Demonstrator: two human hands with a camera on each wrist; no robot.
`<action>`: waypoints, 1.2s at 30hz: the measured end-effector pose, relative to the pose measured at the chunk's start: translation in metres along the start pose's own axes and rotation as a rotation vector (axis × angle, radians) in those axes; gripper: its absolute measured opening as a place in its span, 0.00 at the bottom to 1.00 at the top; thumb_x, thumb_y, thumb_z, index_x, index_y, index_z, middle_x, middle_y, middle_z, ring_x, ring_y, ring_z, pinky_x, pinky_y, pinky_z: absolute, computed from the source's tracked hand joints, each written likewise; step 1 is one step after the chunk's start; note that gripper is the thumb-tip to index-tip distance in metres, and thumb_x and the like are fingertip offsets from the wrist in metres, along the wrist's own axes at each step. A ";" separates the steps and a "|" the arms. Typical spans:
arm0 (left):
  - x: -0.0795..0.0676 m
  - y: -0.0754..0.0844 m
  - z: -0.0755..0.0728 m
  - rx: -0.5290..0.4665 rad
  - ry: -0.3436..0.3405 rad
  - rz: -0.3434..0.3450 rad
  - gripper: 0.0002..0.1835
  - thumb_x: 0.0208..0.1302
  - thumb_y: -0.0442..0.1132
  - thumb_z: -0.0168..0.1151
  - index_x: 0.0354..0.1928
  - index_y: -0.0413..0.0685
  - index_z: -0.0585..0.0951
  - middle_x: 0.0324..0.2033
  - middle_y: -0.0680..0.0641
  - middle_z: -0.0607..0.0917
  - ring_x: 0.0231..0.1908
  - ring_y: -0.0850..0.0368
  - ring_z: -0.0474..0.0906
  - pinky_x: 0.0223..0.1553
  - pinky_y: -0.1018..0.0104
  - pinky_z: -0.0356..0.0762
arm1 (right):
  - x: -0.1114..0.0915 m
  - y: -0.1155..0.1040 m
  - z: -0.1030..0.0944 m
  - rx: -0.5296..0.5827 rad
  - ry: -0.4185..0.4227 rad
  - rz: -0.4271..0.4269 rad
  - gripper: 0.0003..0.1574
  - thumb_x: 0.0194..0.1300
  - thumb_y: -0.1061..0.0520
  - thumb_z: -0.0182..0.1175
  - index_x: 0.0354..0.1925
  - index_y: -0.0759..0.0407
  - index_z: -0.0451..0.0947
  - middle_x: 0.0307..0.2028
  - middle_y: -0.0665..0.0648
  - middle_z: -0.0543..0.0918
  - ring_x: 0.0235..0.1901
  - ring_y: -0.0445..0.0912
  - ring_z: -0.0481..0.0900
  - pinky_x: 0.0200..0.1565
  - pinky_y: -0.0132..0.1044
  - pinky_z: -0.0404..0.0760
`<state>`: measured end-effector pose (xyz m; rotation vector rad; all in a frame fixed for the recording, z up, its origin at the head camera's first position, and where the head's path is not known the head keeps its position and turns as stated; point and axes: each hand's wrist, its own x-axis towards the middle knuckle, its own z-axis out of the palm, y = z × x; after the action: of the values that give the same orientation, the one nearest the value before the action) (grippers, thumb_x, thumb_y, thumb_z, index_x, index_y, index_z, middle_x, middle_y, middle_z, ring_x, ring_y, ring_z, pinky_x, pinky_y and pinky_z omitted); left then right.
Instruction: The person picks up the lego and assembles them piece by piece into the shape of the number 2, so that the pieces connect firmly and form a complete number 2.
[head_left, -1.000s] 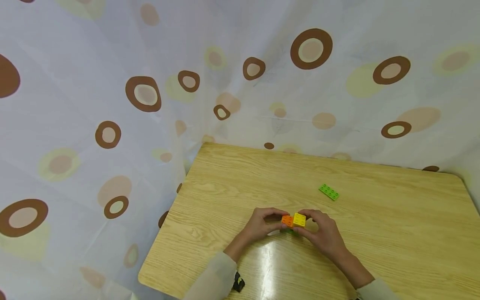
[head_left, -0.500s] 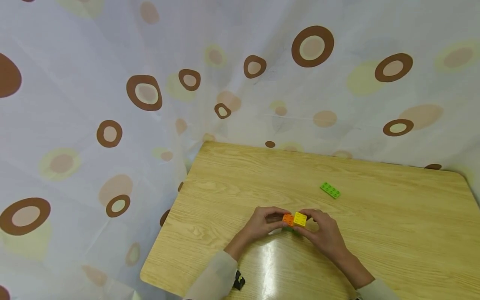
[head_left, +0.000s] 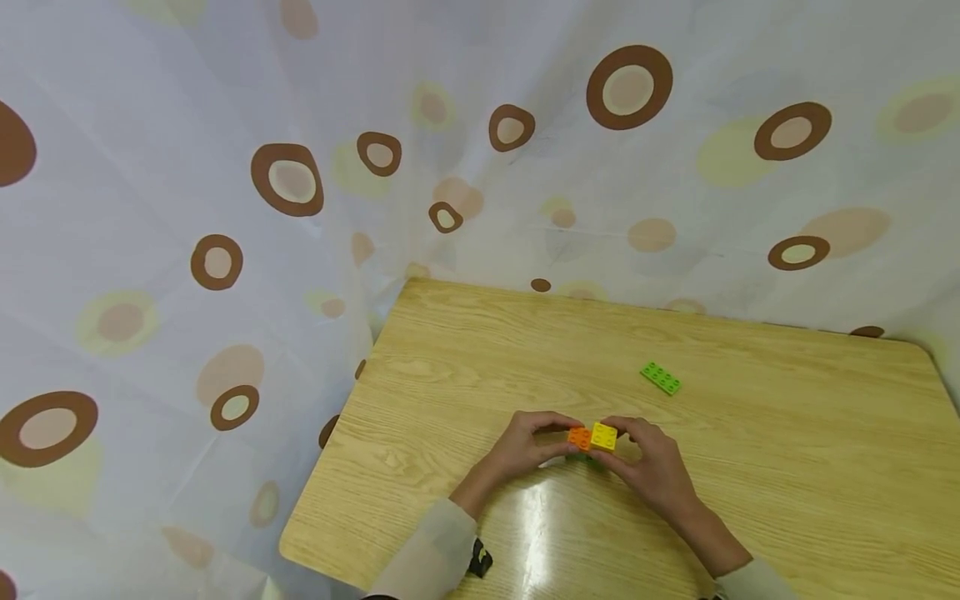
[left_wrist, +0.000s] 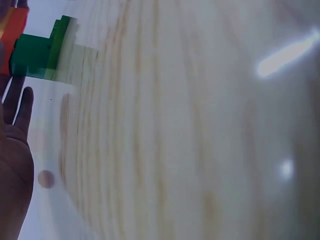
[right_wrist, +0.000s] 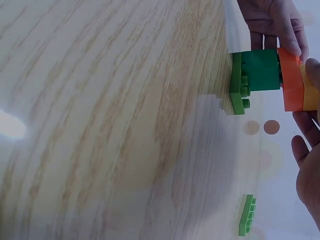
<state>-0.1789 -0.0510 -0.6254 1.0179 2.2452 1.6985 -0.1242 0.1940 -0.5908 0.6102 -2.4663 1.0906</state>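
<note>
A small stack stands on the table: a light green studded plate [right_wrist: 237, 82] below, a dark green toy brick [right_wrist: 261, 71] on it, then an orange brick [right_wrist: 291, 82] and a yellow brick [right_wrist: 310, 92]. From the head, the orange and yellow tops lie side by side. My left hand [head_left: 521, 448] pinches the orange brick between thumb and fingers. On the other side, my right hand [head_left: 654, 465] grips the yellow brick with thumb and fingertips. In the left wrist view, the left palm [left_wrist: 15, 160] is near the dark green brick [left_wrist: 31, 56]; the yellow brick is hidden there.
A loose light green plate [head_left: 661, 377] lies on the wood-grain table [head_left: 787, 433], beyond the hands to the right. A white curtain [head_left: 525, 192] with brown and yellow circles hangs along the table's back and left edges. A black strap [head_left: 481, 558] shows by the left sleeve.
Both hands and the bricks between them have shifted very slightly rightward in the head view. The grips look the same.
</note>
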 end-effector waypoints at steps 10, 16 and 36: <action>-0.001 -0.001 0.005 0.086 -0.005 0.054 0.18 0.68 0.36 0.74 0.58 0.44 0.86 0.53 0.46 0.90 0.56 0.63 0.85 0.58 0.69 0.81 | -0.006 0.001 0.000 0.011 0.000 0.004 0.36 0.44 0.65 0.86 0.53 0.58 0.84 0.46 0.54 0.90 0.41 0.44 0.84 0.45 0.32 0.82; -0.003 0.000 0.005 0.075 -0.008 0.071 0.17 0.68 0.34 0.73 0.58 0.44 0.85 0.53 0.45 0.89 0.55 0.64 0.85 0.55 0.70 0.82 | -0.007 0.003 0.002 0.012 0.010 -0.018 0.37 0.43 0.66 0.86 0.53 0.60 0.85 0.46 0.55 0.89 0.41 0.43 0.84 0.47 0.24 0.79; 0.005 0.005 -0.004 0.180 -0.068 0.070 0.18 0.69 0.39 0.73 0.59 0.45 0.85 0.55 0.47 0.89 0.55 0.67 0.84 0.57 0.72 0.80 | 0.001 0.003 -0.003 -0.026 -0.030 -0.025 0.35 0.44 0.64 0.86 0.52 0.61 0.85 0.45 0.56 0.90 0.39 0.46 0.85 0.37 0.47 0.87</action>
<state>-0.1825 -0.0502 -0.6187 1.1864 2.3789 1.4836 -0.1264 0.1980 -0.5903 0.6528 -2.4869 1.0458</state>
